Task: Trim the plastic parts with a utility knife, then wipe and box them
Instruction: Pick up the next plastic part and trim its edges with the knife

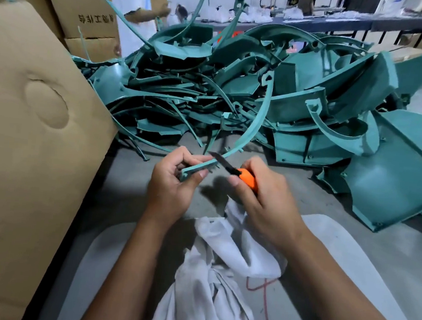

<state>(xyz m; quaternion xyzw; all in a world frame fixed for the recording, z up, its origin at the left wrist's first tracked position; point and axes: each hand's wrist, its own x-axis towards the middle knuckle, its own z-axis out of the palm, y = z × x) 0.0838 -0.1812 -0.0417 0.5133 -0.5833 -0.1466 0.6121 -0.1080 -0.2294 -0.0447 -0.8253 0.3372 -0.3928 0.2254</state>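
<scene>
Two hands meet at the centre of the view over a grey floor (137,179). The left hand (171,182) pinches the near end of a long curved teal plastic strip (254,128), thumb on top and fingers curled beneath, so the strip arcs away toward one o'clock and rises over the pile behind it. The right hand (262,200) is wrapped around the orange handle of a utility knife (239,173), fingers curled tight; its dark blade points toward ten o'clock and lies against the strip just beyond the left thumb (whether the edge bites in cannot be told).

At twelve o'clock sprawls a heap of teal plastic parts (237,85), curved bands and flat panels tangled together, spreading round to three o'clock where larger panels (391,186) lie flat. At six o'clock, below the wrists, a crumpled white cloth (209,287) rests on the person's lap, with a loose red thread (264,292) just beside it.

At nine o'clock stands a tall cardboard box (27,143), its wall with a round pressed dent facing the camera. Beyond it, at eleven o'clock, stacked cartons (85,13) bear printed characters, and a person in white (129,7) stands next to them. A long dark table (344,23) crosses the far background, with several people behind it.
</scene>
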